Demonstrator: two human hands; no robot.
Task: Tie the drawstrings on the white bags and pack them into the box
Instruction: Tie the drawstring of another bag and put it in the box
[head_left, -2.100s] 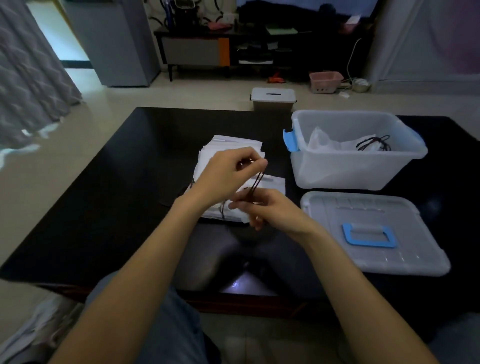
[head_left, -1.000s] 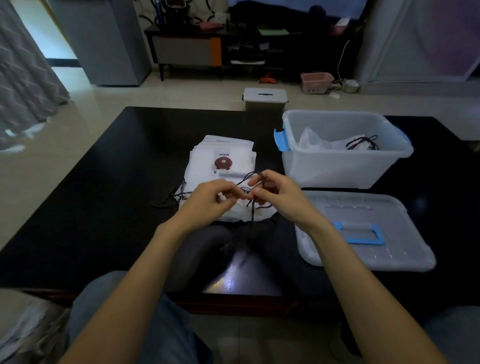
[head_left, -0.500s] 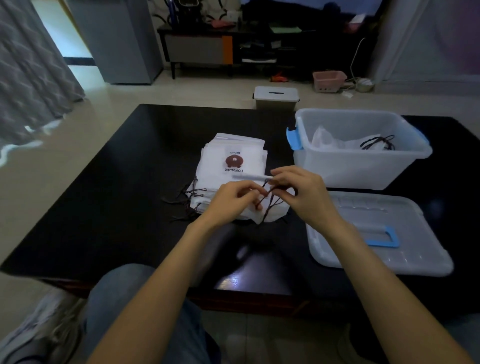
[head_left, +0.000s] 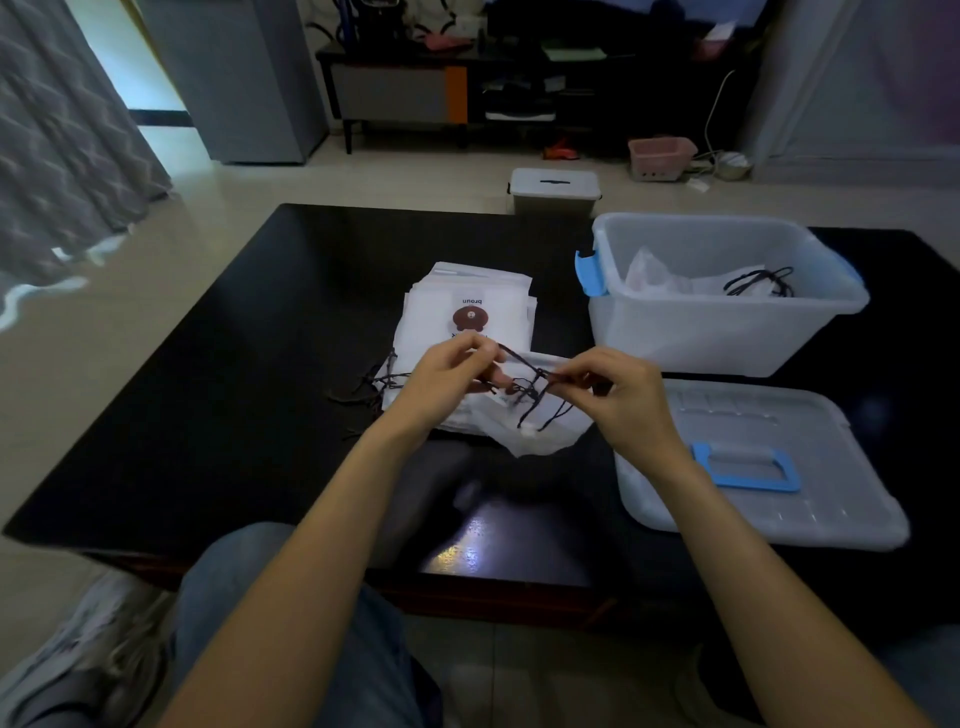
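Head view.
- Counter: black, glossy.
- Bag: white, crumpled, at centre, lifted just off the front of the stack.
- Drawstring: dark cord, stretched between both hands, loose ends hanging.
- Left hand: fingers pinch the cord's left end.
- Right hand: fingers pinch the cord's right end.
- Stack: untied white bags, at 12 o'clock from the hands; cords trail off towards 9 o'clock.
- Box: clear, blue latches, open, at 2 o'clock; some bags already lie inside.
- Lid: flat on the counter, at 4 o'clock.

Step in hand, as judged: tying this bag's knot, not yet snug.
Next move calls for: pulling both ends apart until the knot seats, then carrying the bag towards 2 o'clock into the box.
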